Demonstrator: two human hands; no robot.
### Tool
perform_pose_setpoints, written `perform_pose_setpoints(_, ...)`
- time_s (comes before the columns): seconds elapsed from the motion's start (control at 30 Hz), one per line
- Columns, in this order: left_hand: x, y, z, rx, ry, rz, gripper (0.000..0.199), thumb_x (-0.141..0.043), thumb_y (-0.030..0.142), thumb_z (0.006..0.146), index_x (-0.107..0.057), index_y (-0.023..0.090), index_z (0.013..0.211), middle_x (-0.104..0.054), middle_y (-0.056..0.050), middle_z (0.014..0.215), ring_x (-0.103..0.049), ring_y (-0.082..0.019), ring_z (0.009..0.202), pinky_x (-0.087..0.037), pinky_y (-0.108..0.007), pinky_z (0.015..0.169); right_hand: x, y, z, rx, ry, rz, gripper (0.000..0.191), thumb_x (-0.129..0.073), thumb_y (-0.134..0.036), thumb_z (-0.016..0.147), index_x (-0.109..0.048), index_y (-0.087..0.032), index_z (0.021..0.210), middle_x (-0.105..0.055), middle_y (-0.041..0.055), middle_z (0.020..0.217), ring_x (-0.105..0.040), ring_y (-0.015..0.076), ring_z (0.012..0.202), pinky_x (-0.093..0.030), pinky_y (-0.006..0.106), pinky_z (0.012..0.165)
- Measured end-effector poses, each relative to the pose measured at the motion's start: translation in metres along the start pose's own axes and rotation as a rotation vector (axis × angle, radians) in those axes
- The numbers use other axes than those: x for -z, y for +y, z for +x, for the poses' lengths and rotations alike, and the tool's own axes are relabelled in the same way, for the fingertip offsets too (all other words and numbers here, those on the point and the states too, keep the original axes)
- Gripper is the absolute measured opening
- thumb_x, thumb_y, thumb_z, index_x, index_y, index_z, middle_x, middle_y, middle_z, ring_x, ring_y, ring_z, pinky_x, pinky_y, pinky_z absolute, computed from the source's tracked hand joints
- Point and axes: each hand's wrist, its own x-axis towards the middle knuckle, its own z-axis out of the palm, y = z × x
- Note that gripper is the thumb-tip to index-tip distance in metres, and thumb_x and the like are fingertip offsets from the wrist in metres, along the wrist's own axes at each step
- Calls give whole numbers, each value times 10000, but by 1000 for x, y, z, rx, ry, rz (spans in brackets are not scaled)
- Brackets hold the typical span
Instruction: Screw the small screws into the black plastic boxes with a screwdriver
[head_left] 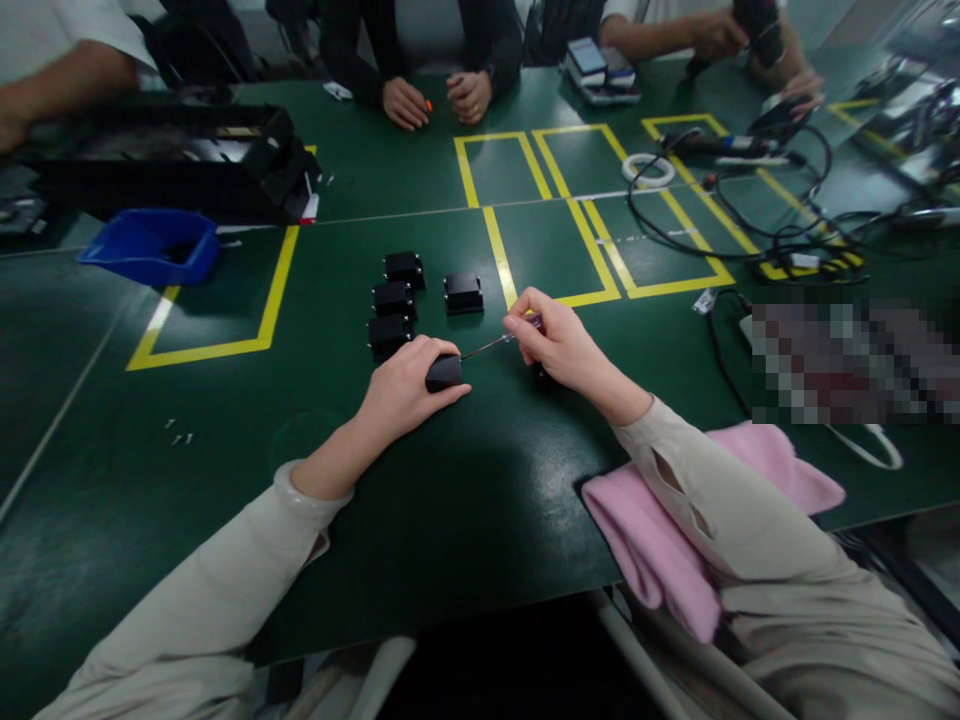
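My left hand [409,385] is closed round a small black box [444,373] on the green table. In my right hand [551,340] is a screwdriver [486,348], held by its handle, with its thin shaft reaching left to the box's right side. Whether the tip sits in a screw is too small to tell. Behind my left hand stand several similar black boxes in a column, among them a near one [388,335] and a far one [403,268]. Another black box [463,292] sits apart to their right. Something small and dark lies partly hidden under my right hand.
A few tiny screws [180,438] lie at left, with a blue bin [161,245] and black trays [172,160] beyond. Cables [795,220] and a white ring [648,170] are at right. A pink cloth [652,530] lies under my right forearm. Co-workers' hands [405,103] are across the table.
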Motion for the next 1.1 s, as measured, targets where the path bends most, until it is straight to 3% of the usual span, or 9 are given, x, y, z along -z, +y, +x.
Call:
perform_pose_setpoints(0.17, 0, 0, 0, 11, -3, -11, 353, -707, 490, 949, -625, 230, 1173, -695, -97, 1163, -675, -314, 1093, -550, -447, 943, 1, -2, 0, 18, 26, -24, 97, -600, -218, 989, -506, -233, 1006, -560, -62, 739, -536, 97, 546, -408, 276, 592)
perform_pose_setpoints(0.33, -1, -1, 0, 8, 9, -11, 348, -708, 492, 947, -628, 231, 1163, -695, -91, 1148, -673, -310, 1086, -548, -445, 944, 2, -4, 0, -19, -12, -56, 201, -587, -337, 1042, -476, -239, 906, -517, -72, 637, -476, 105, 500, -362, 283, 553)
perform_pose_setpoints(0.43, -1, -1, 0, 2, 10, -5, 351, -703, 490, 953, -624, 224, 1167, -692, -96, 1151, -673, -312, 1087, -547, -449, 944, 2, -3, 0, -10, -7, -32, 101, -566, -245, 1025, -485, -237, 965, -503, -82, 648, -482, 104, 502, -372, 282, 566)
perform_pose_setpoints(0.53, -1, -1, 0, 6, 1, 2, 352, -703, 486, 952, -624, 223, 1173, -693, -99, 1159, -672, -314, 1086, -546, -452, 942, 2, -2, 0, 17, 21, -42, 116, -590, -170, 973, -502, -234, 1015, -520, -70, 713, -518, 109, 568, -393, 277, 602)
perform_pose_setpoints(0.73, -1, -1, 0, 7, 1, 3, 362, -700, 503, 951, -615, 233, 1176, -690, -95, 1164, -668, -312, 1096, -543, -453, 959, 2, -3, 0, -39, -13, -59, 208, -583, -357, 1048, -481, -243, 907, -473, -87, 576, -448, 109, 479, -348, 285, 551)
perform_pose_setpoints(0.87, -1, -1, 0, 5, 0, 2, 360, -698, 500, 951, -618, 227, 1171, -688, -98, 1155, -670, -316, 1083, -545, -458, 943, 3, -4, 0, 4, 7, -57, 90, -586, -224, 999, -498, -243, 990, -503, -78, 658, -481, 113, 539, -376, 282, 586)
perform_pose_setpoints(0.93, -1, -1, 0, 5, -1, -2, 359, -698, 496, 949, -622, 222, 1169, -688, -101, 1158, -671, -321, 1084, -545, -459, 938, 3, -5, 0, 30, 28, -73, 119, -608, -190, 963, -509, -237, 1010, -529, -60, 720, -512, 120, 599, -391, 283, 612)
perform_pose_setpoints(1.1, 0, -1, 0, -4, 3, -4, 359, -692, 499, 956, -622, 216, 1166, -687, -104, 1148, -672, -322, 1081, -545, -459, 938, 2, -4, 0, -10, 1, -61, 157, -576, -317, 1038, -483, -239, 938, -486, -76, 635, -462, 109, 519, -358, 290, 576)
